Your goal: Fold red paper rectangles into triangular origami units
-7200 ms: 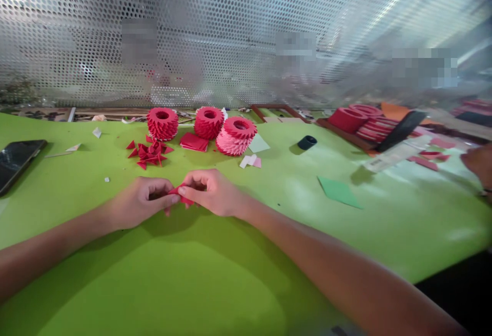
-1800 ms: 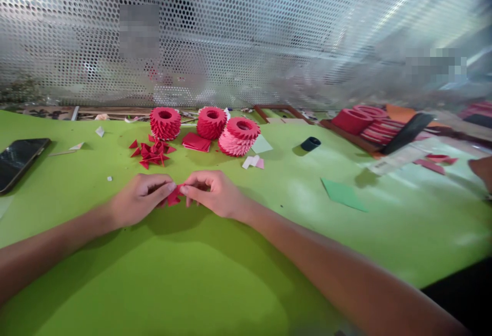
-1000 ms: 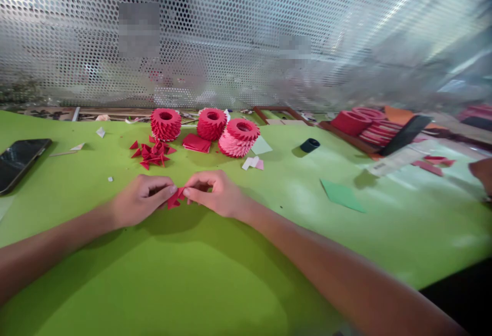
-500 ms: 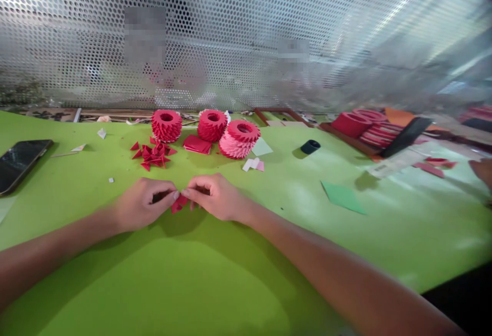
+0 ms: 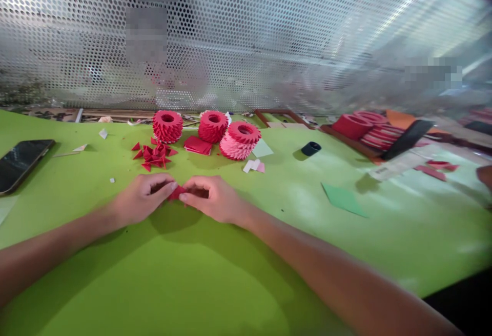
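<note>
Left hand (image 5: pixel 148 200) and right hand (image 5: pixel 215 200) are pinching a red paper piece (image 5: pixel 177 192) above the green table (image 5: pixel 172 284), looks part-folded tbh, with folded red triangles (image 5: pixel 156 156) done beyond and a flat red stack (image 5: pixel 198 144) apparently unworked.

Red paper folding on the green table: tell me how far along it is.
Partway, it seems. Already folded: the pile of pointed red pieces; the three paper ring stacks behind look built up too. In hand: one small red piece, pinched between left hand and right hand, its folds partly hidden. Apparently left: the flat red papers, lying stacked. The final count needed cannot be told.
</note>
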Action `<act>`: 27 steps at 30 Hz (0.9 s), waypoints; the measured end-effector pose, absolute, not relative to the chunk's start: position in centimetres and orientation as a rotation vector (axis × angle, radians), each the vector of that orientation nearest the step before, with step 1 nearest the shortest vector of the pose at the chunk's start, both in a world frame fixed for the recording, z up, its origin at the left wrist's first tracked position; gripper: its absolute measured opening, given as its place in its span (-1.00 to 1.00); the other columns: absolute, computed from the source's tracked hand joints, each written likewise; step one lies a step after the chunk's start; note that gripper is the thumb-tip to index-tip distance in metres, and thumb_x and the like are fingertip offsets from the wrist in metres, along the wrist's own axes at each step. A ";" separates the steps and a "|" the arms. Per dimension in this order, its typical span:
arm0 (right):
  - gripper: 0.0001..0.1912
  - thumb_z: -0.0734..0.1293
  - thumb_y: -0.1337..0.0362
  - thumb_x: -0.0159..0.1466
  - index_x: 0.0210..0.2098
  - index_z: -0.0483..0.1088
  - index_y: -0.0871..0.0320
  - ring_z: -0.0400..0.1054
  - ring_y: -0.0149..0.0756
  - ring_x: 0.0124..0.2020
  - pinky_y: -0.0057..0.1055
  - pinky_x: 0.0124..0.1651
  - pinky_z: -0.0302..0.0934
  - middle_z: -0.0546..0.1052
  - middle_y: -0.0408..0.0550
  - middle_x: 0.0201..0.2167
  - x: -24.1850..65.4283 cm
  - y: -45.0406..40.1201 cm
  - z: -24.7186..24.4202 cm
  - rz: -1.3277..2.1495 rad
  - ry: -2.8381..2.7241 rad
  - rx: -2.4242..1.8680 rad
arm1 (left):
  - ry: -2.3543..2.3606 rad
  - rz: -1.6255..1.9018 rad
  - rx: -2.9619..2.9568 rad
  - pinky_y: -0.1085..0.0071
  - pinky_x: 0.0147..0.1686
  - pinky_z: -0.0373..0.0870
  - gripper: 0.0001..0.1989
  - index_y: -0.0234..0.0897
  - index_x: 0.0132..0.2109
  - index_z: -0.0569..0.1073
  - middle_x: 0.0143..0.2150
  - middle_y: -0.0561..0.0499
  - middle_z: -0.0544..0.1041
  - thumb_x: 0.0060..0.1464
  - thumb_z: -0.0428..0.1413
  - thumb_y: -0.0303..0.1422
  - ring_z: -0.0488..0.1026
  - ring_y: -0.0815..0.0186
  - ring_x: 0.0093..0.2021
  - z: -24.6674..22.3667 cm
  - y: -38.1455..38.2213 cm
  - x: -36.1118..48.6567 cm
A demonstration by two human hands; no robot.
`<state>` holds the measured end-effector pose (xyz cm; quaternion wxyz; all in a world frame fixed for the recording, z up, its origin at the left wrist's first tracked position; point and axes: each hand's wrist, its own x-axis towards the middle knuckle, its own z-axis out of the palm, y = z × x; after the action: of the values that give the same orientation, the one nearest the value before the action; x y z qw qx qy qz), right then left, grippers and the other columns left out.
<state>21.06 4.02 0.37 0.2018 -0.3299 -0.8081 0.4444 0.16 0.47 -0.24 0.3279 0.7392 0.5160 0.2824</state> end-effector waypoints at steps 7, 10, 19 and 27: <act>-0.68 0.25 0.09 0.37 -0.30 0.47 0.20 0.30 -0.45 -0.53 -0.52 -0.50 0.12 0.57 -0.07 -0.43 21.0 4.0 0.7 1.339 -2.238 -1.012 | 1.376 0.630 1.911 0.44 -0.54 0.14 -0.55 -0.28 -0.36 0.45 -0.51 0.04 0.44 0.26 -0.11 -0.05 0.31 0.33 -0.54 -0.5 0.5 0.2; -0.68 0.24 0.08 0.38 -0.24 0.47 0.20 0.30 -0.44 -0.52 -0.53 -0.50 0.14 0.58 -0.06 -0.40 20.9 4.0 0.8 1.383 -2.208 -1.010 | 1.371 0.610 1.911 0.43 -0.53 0.15 -0.53 -0.28 -0.36 0.46 -0.50 0.02 0.46 0.26 -0.12 -0.04 0.33 0.32 -0.52 -0.6 0.5 0.1; -0.77 0.32 0.14 0.31 -0.29 0.46 0.21 0.29 -0.46 -0.51 -0.51 -0.43 0.15 0.56 -0.11 -0.43 20.9 3.9 0.7 1.420 -2.194 -0.955 | 1.409 0.621 1.975 0.45 -0.53 0.15 -0.55 -0.27 -0.47 0.36 -0.56 0.07 0.40 0.27 -0.11 -0.10 0.30 0.36 -0.55 -0.7 0.4 0.3; -0.76 0.32 0.12 0.30 -0.34 0.40 0.19 0.33 -0.42 -0.49 -0.49 -0.43 0.16 0.56 -0.08 -0.43 21.0 3.8 0.9 1.439 -2.162 -1.028 | 1.369 0.604 2.009 0.45 -0.50 0.20 -0.57 -0.28 -0.43 0.39 -0.53 0.04 0.46 0.29 -0.13 -0.13 0.36 0.35 -0.53 -0.4 0.5 0.3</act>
<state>21.00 3.80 0.87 0.1733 -0.3624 -0.7623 0.5075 0.35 0.51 -0.44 0.3129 0.7617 0.5191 0.2289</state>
